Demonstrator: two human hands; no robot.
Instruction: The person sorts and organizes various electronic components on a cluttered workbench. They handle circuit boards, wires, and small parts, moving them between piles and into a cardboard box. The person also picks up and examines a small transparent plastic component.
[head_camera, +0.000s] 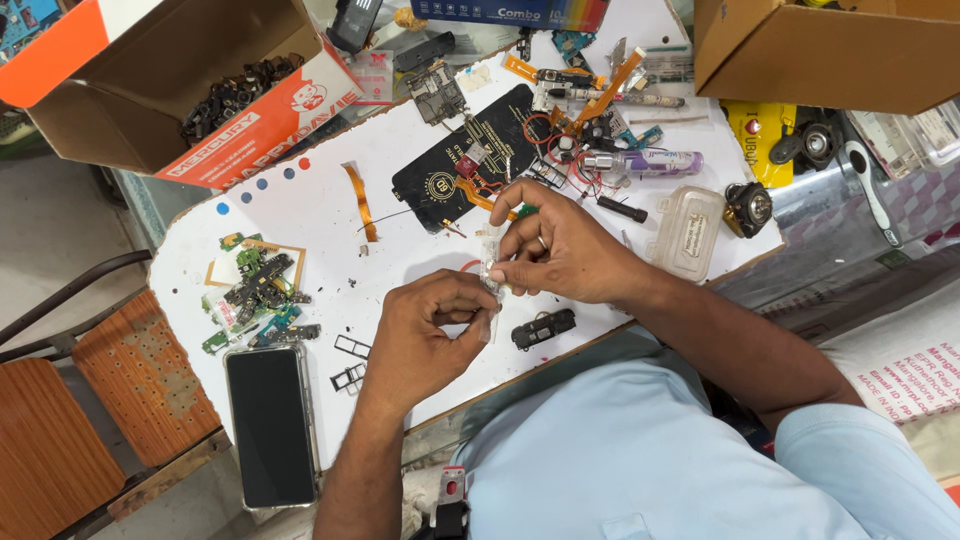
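Low in the frame, left of centre, a dark smartphone (271, 424) lay face up at the white board's (310, 205) near edge. Just above centre, your left hand (432, 330) had its fingers curled together, pinching the lower end of a small pale strip-like part (491, 268), while your right hand (556, 250) pinched its upper end between thumb and forefinger. Close under your right hand sat a small black module (543, 327). At left centre, a heap of green circuit scraps (255, 290) rested on the board. Farther up, a black back cover (478, 150) lay with red wires, and at upper left an orange-and-white carton (180, 90) held dark parts.
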